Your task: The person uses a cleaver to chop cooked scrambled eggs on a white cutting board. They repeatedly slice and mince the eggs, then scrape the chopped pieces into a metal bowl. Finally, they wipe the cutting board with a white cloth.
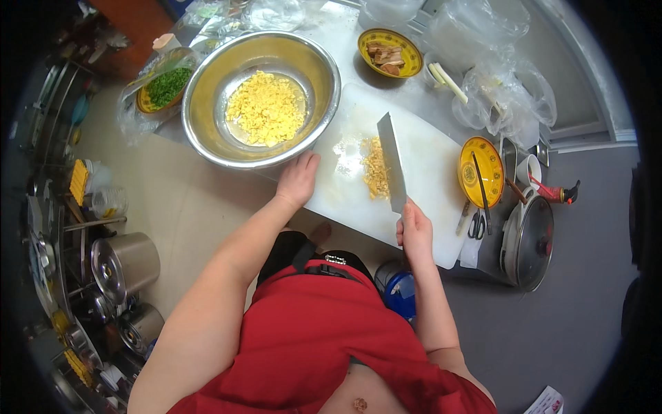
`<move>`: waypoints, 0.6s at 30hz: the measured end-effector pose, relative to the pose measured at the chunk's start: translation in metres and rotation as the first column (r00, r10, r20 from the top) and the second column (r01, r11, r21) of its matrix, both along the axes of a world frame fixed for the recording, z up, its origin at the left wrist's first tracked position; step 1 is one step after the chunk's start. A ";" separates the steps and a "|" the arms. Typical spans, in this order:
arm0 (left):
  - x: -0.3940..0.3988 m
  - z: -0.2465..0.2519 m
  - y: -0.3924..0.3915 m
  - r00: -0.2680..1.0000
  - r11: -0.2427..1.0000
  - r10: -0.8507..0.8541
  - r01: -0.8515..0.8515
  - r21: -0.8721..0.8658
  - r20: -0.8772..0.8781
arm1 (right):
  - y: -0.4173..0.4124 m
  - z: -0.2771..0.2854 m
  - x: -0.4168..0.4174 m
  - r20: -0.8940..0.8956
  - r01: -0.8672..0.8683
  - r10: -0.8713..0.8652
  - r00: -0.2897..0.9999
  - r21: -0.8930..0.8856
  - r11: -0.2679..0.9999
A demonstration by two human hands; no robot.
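Observation:
In my right hand (416, 231) is the handle of a cleaver (393, 160), its broad blade standing on the white cutting board (432, 171). Just left of the blade lies a strip of chopped yellow-brown food (375, 168). My left hand (300, 178) rests at the board's left edge, close under the rim of a large steel basin (201, 124); whether its fingers touch the rim I cannot tell. Chopped yellow pieces, resembling scrambled egg (266, 106), cover the bottom of the basin. What the left fingers press on is partly hidden.
Chopped greens (168, 88) fill a bowl at left. Behind the board stands a yellow bowl of meat slices (385, 54), near scallion stalks (447, 83) and plastic bags (509, 93). Rightward are a yellow bowl with chopsticks (468, 176), scissors (477, 226) and a lidded pan (530, 240).

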State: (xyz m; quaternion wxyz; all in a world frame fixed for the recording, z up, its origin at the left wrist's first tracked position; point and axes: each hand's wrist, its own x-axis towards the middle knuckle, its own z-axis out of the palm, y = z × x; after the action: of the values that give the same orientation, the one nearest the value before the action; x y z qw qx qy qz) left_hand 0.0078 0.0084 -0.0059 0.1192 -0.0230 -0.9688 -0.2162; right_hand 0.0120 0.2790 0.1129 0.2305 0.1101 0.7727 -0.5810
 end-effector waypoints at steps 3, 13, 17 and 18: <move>0.000 0.000 0.002 0.999 1.000 0.010 -0.010 -0.008 0.033 | 0.000 -0.015 0.000 0.023 -0.022 0.022 0.999 0.020 1.000; 0.002 0.000 0.002 1.000 1.000 0.010 -0.010 -0.019 0.009 | -0.002 -0.017 0.005 0.030 -0.048 0.047 0.998 0.018 0.999; 0.001 -0.001 -0.001 1.000 1.000 0.005 -0.006 -0.008 -0.026 | 0.004 -0.002 0.019 -0.022 -0.142 0.143 0.989 0.024 0.990; -0.001 0.000 0.000 1.000 1.000 0.004 -0.005 -0.012 -0.013 | 0.007 -0.006 0.020 -0.032 -0.169 0.170 0.985 0.052 0.984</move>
State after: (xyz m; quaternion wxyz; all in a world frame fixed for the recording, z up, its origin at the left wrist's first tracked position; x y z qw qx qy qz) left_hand 0.0072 0.0081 -0.0061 0.1258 -0.0229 -0.9693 -0.2102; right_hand 0.0316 0.2857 0.1070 0.2622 0.0389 0.7974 -0.5422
